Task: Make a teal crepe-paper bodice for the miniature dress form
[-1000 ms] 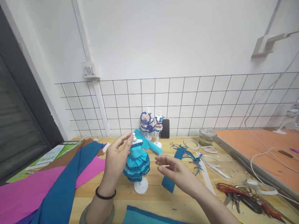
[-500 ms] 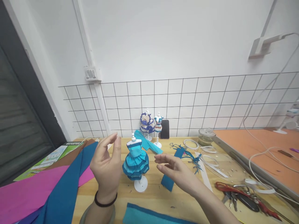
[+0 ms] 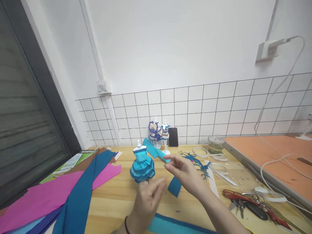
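Note:
A small white dress-form stand (image 3: 138,144) wears a turquoise ruffled dress (image 3: 142,165) with darker blue edges. My left hand (image 3: 147,200), slightly blurred, is just in front of it and covers its round base. Its thumb and fingers are drawn together; whether anything lies between them is hidden. My right hand (image 3: 185,174) hovers to the right of the dress, empty, its fingertips apart. Below that hand shows a dark blue strip (image 3: 175,187). A turquoise strip with a dark blue edge (image 3: 175,225) lies at the near table edge, partly behind my left wrist.
Pink sheets (image 3: 63,182) and dark blue sheets (image 3: 80,195) fan out at left. Two more dressed forms, one purple and white (image 3: 155,131), stand by a phone (image 3: 173,136). To the right are blue fringed scraps (image 3: 202,165), a lidded glass jar (image 3: 215,144) and keys (image 3: 253,206).
My left hand has swung right and down from beside the dress to in front of its base, its fingers closing in. My right hand stays nearly in place. The view has shifted slightly.

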A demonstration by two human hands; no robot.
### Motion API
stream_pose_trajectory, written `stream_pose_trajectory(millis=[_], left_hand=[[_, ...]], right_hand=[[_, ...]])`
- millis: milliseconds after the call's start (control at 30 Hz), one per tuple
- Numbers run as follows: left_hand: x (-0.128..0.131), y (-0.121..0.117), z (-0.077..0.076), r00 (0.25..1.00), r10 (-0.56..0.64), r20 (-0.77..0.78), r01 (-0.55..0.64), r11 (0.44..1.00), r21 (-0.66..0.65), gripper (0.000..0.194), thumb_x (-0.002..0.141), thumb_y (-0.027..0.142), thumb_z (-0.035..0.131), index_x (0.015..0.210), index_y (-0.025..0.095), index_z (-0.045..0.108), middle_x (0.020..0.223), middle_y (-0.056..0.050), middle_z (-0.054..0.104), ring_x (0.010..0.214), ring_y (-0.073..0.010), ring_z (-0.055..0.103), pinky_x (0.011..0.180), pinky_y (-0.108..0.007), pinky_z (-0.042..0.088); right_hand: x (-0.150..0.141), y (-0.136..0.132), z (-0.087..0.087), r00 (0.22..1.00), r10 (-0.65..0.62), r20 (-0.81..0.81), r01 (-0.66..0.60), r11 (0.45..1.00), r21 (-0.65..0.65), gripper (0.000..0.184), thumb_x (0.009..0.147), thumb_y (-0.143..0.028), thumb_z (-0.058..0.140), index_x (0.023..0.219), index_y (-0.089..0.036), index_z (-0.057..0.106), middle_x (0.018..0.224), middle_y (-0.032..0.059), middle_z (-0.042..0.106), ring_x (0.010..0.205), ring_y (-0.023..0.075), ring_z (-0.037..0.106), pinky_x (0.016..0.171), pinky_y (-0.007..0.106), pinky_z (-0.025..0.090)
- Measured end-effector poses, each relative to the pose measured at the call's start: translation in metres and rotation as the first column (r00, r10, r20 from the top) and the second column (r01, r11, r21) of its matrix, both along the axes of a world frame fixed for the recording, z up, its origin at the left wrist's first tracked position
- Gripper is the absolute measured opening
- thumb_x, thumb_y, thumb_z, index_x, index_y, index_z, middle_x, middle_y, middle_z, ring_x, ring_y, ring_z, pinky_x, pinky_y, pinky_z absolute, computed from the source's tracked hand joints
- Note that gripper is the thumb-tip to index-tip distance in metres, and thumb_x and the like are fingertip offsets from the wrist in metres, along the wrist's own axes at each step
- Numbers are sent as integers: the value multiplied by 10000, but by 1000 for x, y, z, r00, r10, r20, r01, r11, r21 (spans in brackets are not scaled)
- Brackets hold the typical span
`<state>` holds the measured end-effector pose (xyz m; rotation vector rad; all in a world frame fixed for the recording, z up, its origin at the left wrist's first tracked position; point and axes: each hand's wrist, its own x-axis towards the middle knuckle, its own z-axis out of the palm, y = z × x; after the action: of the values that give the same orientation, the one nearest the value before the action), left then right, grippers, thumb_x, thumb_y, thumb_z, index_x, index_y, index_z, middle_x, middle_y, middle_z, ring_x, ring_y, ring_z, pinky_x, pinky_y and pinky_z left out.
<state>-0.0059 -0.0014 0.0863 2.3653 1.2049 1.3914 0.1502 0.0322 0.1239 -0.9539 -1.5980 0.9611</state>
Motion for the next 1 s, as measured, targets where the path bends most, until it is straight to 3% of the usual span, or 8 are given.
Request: stream_pose_trajectory(millis=[67, 133, 200, 267, 400, 500, 733, 1000], left_hand=[[0, -12, -23, 980, -70, -188, 40, 986, -161, 270, 846, 238, 420, 973, 193, 654, 592, -28, 662, 510, -135, 577, 550, -233, 449], [-4, -21, -41, 949, -52, -312, -47, 952, -303, 296, 813, 224, 461, 1063, 169, 609, 632, -40, 670, 579, -166, 595, 603, -264, 459], [-11, -26, -53, 932, -30, -362, -118, 917, -381, 457, 739, 203, 557, 1191, 166, 511, 974, -91, 658, 899, -221, 578, 803, -309, 435], [-18, -29, -58, 922, -41, -384, -140, 892, -431, 534, 706, 198, 594, 1225, 187, 467, 1188, -90, 546, 1107, -245, 446, 936, -337, 343], [-24, -28, -59, 909, -90, -407, -147, 844, -516, 436, 711, 245, 616, 1137, 228, 525, 1090, -60, 549, 1048, -233, 434, 907, -335, 333], [-24, -25, -63, 905, -99, -413, -148, 838, -525, 375, 697, 303, 641, 1059, 245, 565, 986, -43, 555, 969, -225, 444, 852, -333, 340], [-23, -23, -64, 908, -153, -391, -108, 816, -568, 68, 648, 256, 677, 676, 205, 641, 764, -2, 550, 830, -175, 465, 729, -259, 350], [-32, -38, -45, 939, -160, -303, -76, 766, -638, 59, 706, 194, 559, 745, 191, 604, 739, 23, 583, 735, -133, 495, 670, -228, 359]], right_hand=[[3, -3, 5, 999, -34, -14, 34, 999, 21, 293, 788, -366, 518, 973, -147, 578, 637, -15, 516, 662, 159, 542, 641, 284, 420], [6, -6, 11, 999, -32, -26, 33, 999, 40, 309, 804, -392, 484, 957, -139, 575, 642, -3, 530, 650, 160, 543, 638, 289, 422], [8, -9, 15, 999, -22, -25, 24, 998, 50, 318, 808, -403, 472, 953, -137, 570, 679, 15, 558, 670, 165, 552, 650, 293, 427], [9, -10, 17, 1000, -7, -1, 7, 999, 46, 319, 808, -405, 473, 968, -144, 563, 690, 18, 571, 700, 172, 566, 668, 296, 434], [11, -14, 14, 988, 81, 129, -84, 996, 19, 302, 810, -397, 483, 994, -173, 569, 726, 23, 605, 750, 186, 587, 689, 307, 447], [12, -17, 12, 959, 122, 257, -132, 991, 24, 281, 810, -377, 494, 1001, -198, 595, 820, 41, 641, 803, 201, 593, 748, 345, 440], [18, -20, 12, 902, 182, 392, -206, 978, 21, 264, 825, -353, 470, 982, -212, 629, 925, 62, 651, 854, 224, 589, 780, 375, 428], [23, -11, -2, 764, 356, 538, -343, 930, -130, 302, 811, -349, 474, 1053, -208, 586, 928, 51, 652, 824, 195, 598, 687, 291, 445]])
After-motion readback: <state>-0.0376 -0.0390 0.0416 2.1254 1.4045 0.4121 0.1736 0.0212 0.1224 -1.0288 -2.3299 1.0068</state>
